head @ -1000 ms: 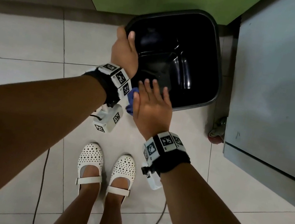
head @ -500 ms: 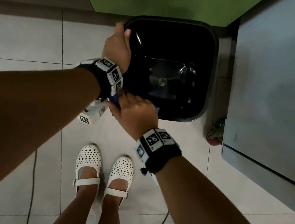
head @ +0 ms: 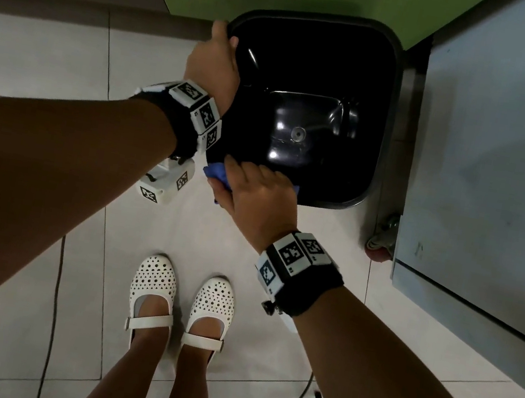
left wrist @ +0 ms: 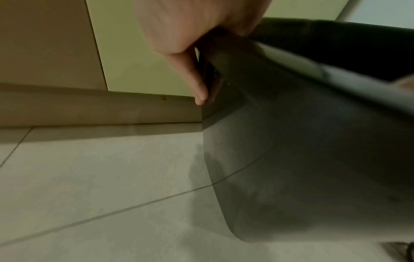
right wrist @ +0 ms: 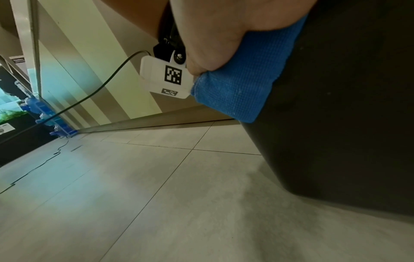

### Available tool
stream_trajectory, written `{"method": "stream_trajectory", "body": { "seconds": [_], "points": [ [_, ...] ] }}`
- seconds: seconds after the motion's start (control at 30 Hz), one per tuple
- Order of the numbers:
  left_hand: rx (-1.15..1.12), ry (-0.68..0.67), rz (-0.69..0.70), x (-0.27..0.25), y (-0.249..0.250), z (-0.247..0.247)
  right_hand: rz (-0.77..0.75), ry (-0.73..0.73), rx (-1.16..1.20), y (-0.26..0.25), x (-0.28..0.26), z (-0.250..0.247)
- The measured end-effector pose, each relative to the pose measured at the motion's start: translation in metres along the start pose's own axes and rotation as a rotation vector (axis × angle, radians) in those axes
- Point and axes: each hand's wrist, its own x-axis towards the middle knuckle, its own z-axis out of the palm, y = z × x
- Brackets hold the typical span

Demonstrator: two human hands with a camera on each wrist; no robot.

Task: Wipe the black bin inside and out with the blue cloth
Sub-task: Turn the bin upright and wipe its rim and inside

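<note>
Head view: high, straight down onto black bin [head: 374, 96], upper centre. Left wrist view: low, close beside bin's outer wall, facing skirting [left wrist: 89, 106]. Right wrist view: near tiled floor [right wrist: 134, 195], hard against bin; shares blue cloth [right wrist: 241, 79] with head view. All share bin, floor.

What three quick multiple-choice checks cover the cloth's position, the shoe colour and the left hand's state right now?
1. Where is the blue woven cloth?
A. on the floor tiles
B. against the near side of the black plastic bin, under the right hand
C. on the bin's bottom

2. What colour are the perforated shoes?
A. white
B. red
C. black

3. What is the left hand doing?
A. hanging free
B. holding the cloth
C. gripping the bin's rim

Answers: B, the right wrist view shows the cloth squeezed between palm and bin wall; A, both shoes look white from the head view; C, it clasps the rim's far-left corner.
</note>
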Motion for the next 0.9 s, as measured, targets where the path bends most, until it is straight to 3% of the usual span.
{"method": "stream_trajectory", "body": {
  "seconds": [0.23, 0.33, 0.47, 0.57, 0.67, 0.9],
  "points": [
    [0.093, -0.063, 0.154, 0.010, 0.011, -0.017, 0.010, -0.015, 0.036, 0.048, -0.018, -0.023],
    [0.091, -0.066, 0.064, 0.010, 0.018, -0.015, -0.054, -0.041, 0.038, 0.069, -0.026, -0.029],
    [0.076, -0.041, 0.009, 0.005, 0.020, -0.010, -0.073, -0.035, 0.064, 0.041, -0.006, -0.013],
    [0.092, -0.030, 0.053, 0.003, 0.018, -0.007, -0.052, -0.020, 0.059, 0.003, 0.013, 0.004],
    [0.114, -0.041, 0.090, 0.002, 0.017, -0.007, 0.021, -0.030, 0.099, -0.004, 0.011, 0.004],
    [0.108, -0.067, 0.046, 0.004, 0.020, -0.008, -0.052, -0.067, 0.064, 0.069, -0.031, -0.026]
  ]
}}
